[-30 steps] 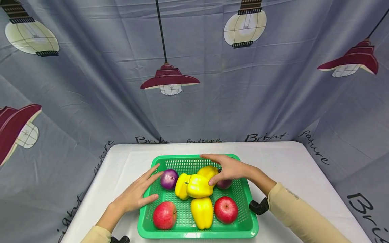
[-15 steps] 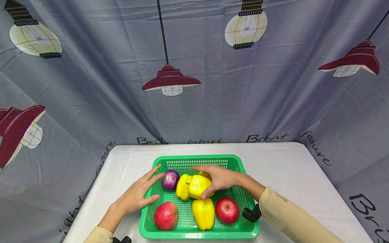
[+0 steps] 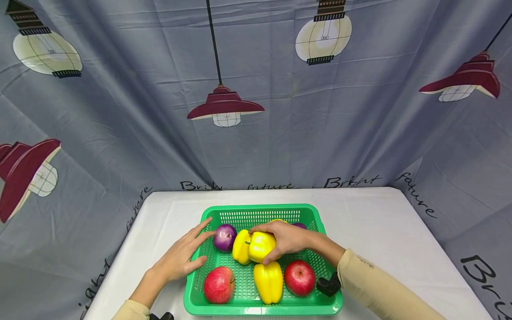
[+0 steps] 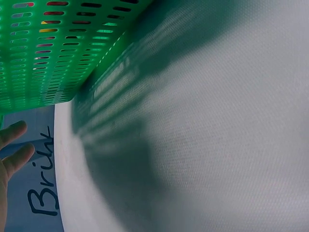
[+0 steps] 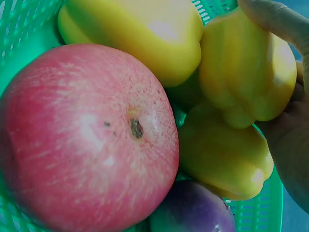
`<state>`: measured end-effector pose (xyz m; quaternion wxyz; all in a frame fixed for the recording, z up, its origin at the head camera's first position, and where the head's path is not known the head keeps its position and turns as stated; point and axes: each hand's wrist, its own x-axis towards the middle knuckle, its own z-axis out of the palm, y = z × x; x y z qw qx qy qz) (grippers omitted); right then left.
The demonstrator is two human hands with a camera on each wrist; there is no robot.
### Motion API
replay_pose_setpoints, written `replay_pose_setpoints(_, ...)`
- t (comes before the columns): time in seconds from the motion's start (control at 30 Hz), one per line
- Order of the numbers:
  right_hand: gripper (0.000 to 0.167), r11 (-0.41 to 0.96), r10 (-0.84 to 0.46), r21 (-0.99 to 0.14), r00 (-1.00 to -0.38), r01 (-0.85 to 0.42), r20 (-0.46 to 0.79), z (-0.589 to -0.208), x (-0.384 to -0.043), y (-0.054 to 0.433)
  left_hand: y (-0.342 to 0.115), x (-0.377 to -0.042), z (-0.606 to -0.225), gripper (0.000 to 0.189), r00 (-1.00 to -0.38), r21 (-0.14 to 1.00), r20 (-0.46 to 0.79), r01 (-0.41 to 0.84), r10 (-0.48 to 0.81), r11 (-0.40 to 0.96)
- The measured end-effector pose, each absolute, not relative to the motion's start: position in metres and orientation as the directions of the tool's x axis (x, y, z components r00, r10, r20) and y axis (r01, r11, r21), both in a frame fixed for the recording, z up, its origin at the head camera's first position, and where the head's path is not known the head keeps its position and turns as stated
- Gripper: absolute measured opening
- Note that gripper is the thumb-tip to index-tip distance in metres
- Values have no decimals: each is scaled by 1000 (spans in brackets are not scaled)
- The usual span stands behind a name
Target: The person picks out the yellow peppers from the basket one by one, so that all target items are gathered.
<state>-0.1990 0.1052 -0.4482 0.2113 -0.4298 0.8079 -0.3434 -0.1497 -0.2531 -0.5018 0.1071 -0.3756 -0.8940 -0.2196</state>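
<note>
In the head view my right hand (image 3: 287, 238) grips a yellow bell pepper (image 3: 260, 247), thumb on its near side and fingers over its far side. The right wrist view shows this bell pepper (image 5: 244, 67) above another yellow bell pepper (image 5: 224, 150). Further bell peppers lie to its left (image 3: 241, 247) and in front (image 3: 268, 283); one behind my hand is mostly hidden. My left hand (image 3: 176, 258) spreads its straight fingers over the left rim of the green basket (image 3: 262, 310), fingertips close to a round purple vegetable (image 3: 225, 238).
Two red apples lie in the basket's front part, the left apple (image 3: 219, 285) and the right apple (image 3: 299, 278). A second purple vegetable (image 3: 299, 226) shows behind my right wrist. The basket stands on a white-covered table (image 3: 360, 209) before a grey-blue curtain (image 3: 264, 151).
My right hand has moved left and slightly down from the basket's right part, and its fingers have closed round the yellow bell pepper. My left hand has barely moved.
</note>
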Motion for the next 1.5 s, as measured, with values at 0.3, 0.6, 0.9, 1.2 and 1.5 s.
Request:
replay_pose_setpoints(0.3, 79, 392, -837, -738, -545, -550, -39, -449, -200, 105, -253, -151, -503, 64, -684, 311, 372, 729, 628, 610)
replay_pose_setpoints(0.6, 79, 380, -845, -744, -533, -550, -38, -449, -200, 103, -252, -149, -503, 64, -696, 325, 353, 718, 626, 615)
replay_pose_setpoints(0.9, 78, 362, -817, -794, -577, -489, -18, -448, -197, 110, -252, -147, -504, 64, -693, 330, 361, 720, 624, 610)
replay_pose_setpoints(1.2, 75, 300, -773, -859, -633, -415, 36, -444, -194, 120, -252, -146, -503, 65, -699, 338, 355, 715, 621, 612)
replay_pose_setpoints(1.5, 74, 220, -700, -915, -708, -339, 94, -434, -192, 130, -252, -147, -501, 66, -710, 340, 337, 704, 618, 624)
